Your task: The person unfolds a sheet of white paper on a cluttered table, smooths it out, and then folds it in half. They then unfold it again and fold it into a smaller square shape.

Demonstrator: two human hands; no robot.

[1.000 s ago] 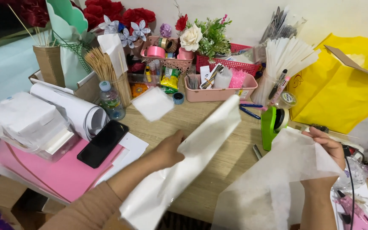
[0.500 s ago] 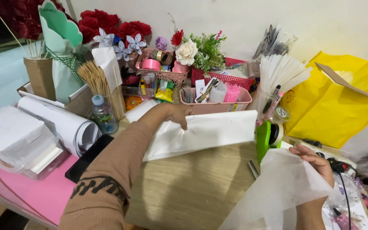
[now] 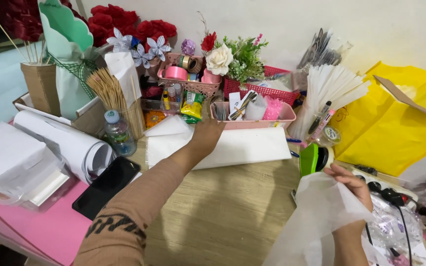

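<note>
White folded tissue sheet (image 3: 232,148) lies under the flat, spread left hand (image 3: 207,135); right hand's (image 3: 353,184) grip pinches translucent, crinkled paper (image 3: 316,221).

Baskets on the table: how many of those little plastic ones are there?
3: a pink lattice basket holding ribbon rolls at the back, a red basket right of it under the greenery, and a pale pink tray basket in front. Clutter may hide others.

The left hand (image 3: 207,134) covers part of the white sheet (image 3: 242,147), its fingertips out of sight. The translucent sheet (image 3: 316,221) runs off the bottom edge, hiding the right hand's (image 3: 352,183) palm.
</note>
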